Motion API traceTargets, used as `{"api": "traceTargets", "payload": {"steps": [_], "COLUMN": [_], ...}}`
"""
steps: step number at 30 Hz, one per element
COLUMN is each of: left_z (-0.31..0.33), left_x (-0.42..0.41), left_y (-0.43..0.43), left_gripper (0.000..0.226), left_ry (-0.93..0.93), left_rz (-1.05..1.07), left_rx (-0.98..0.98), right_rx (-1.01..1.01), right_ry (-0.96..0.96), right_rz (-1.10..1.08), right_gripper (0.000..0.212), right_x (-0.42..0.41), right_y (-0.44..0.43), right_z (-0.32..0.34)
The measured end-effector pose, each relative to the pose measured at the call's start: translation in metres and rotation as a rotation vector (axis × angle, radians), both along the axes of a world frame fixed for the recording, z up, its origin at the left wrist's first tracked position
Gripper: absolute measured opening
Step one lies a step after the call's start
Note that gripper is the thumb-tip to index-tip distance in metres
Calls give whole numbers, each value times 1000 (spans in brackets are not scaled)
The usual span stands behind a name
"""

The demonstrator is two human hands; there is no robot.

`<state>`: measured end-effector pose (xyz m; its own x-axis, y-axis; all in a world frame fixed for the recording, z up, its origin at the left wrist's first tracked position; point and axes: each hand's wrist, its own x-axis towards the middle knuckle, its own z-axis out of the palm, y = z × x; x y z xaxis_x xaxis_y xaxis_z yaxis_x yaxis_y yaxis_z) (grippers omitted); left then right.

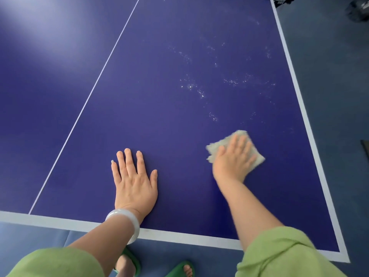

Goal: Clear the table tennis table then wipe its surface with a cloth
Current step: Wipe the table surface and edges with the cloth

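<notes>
Right hand flat on the cloth, palm down, fingers slightly spread and pressing it onto the worktop; hand and cloth are motion-blurred. Cloth is pale, off-white, bunched under the palm, corners sticking out on the far side and to the right. It sits in the near right quarter of the blue surface, near the white side line but not touching it.

Left hand rests flat on the bare worktop, fingers extended and a little apart, holding nothing, well apart from the cloth. Pale bangle on that wrist, over the white end line.

Surroundings: thin white centre line runs away to the left of both hands. Scatter of small bright specks or droplets on the surface beyond the cloth, toward the right side; can't tell whether water or dust. Nothing lies between cloth and specks.

Off the worktop: blue-grey floor to the right, dark blurred objects at the far right corner, not identifiable. Green sleeves low in frame, green sandals on the floor below the end edge.
</notes>
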<state>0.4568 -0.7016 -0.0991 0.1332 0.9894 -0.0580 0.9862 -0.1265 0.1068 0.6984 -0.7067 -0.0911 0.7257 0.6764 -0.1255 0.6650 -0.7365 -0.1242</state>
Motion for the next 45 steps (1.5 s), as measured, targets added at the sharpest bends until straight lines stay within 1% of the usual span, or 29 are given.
{"api": "traceTargets", "payload": {"steps": [3,4,5,6,7,10,12,14,16,17,20,21,22,23,24,27,28,29,30,31,32,34,36,37,38,39,40,43,45], "left_z": [0,0,-1,-1,-1,0,1,3,3,2,2,1,0,0,0,0,0,1,2,3,4,5,5,4,3,1,0,0,2], "left_x": [0,-1,-1,-1,-1,-1,0,0,0,0,-1,-1,-2,-2,-2,-1,-2,-2,-2,-1,-1,0,-1,-1,-1,-2,-3,-3,-2], "left_y": [0,0,1,0,0,0,0,0,0,0,0,0,0,0,0,-1,-1,-1,-2,-2,-2,-2,-1,-1,-1,-1,-1,-1,-2], "left_gripper": [75,74,74,75,75,75,75,74,70,69,70,70,70,70,71,70,70,70,70,71,71,71,70,70,70,70,70,70,70], "left_ry": [-2,-6,-9,-12,-14,-18,-9,2,6,8,1,-5,-7,-7,-9,-18,-15,-10,-7,-5,-4,-1,-5,-9,-15,-24,-32,-38,-40], "left_rz": [-5,-7,-6,-2,2,-3,-8,-9,-1,1,-5,-9,-9,-7,-5,-6,-5,-6,-5,-1,2,1,-5,-7,-6,-1,2,-1,-3], "left_rx": [-5,-8,-9,-9,-10,-8,-7,-19,-22,-25,-30,-26,-23,-20,-18,-7,-7,-11,-15,-17,-21,-36,-32,-27,-21,-14,-7,-15,-30], "right_rx": [8,-8,-18,-20,-19,-36,-70,-64,-27,-6,1,-11,-14,-22,-31,-41,-47,-47,-35,-12,14,53,53,52,44,25,5,-45,-49], "right_ry": [-8,-2,0,-5,-22,-49,-12,25,15,15,-30,-32,-26,-32,-42,-12,2,4,-4,-13,-23,-61,-70,-56,-43,-51,-68,-70,-68], "right_rz": [493,600,636,600,502,24,-223,-319,-225,-110,394,520,595,599,516,-16,-148,-225,-239,-193,-94,233,558,648,677,648,565,209,137], "right_gripper": [60,60,59,59,59,58,59,60,61,61,61,61,60,60,59,58,59,60,60,61,61,60,59,59,59,59,59,58,60], "right_x": [-40,-34,-17,5,30,97,107,82,37,10,-56,-57,-45,-26,-5,52,54,46,30,9,-16,-67,-93,-88,-74,-56,-35,15,23], "right_y": [7,8,7,3,-5,-40,-52,-46,-33,-30,-47,-58,-67,-77,-89,-114,-117,-115,-109,-103,-97,-95,-107,-116,-127,-139,-152,-176,-178], "right_z": [-6,-4,-3,-4,-3,2,6,7,5,3,-4,-4,-3,-3,-2,5,7,7,6,4,2,-3,-4,-4,-3,-3,-2,2,3]}}
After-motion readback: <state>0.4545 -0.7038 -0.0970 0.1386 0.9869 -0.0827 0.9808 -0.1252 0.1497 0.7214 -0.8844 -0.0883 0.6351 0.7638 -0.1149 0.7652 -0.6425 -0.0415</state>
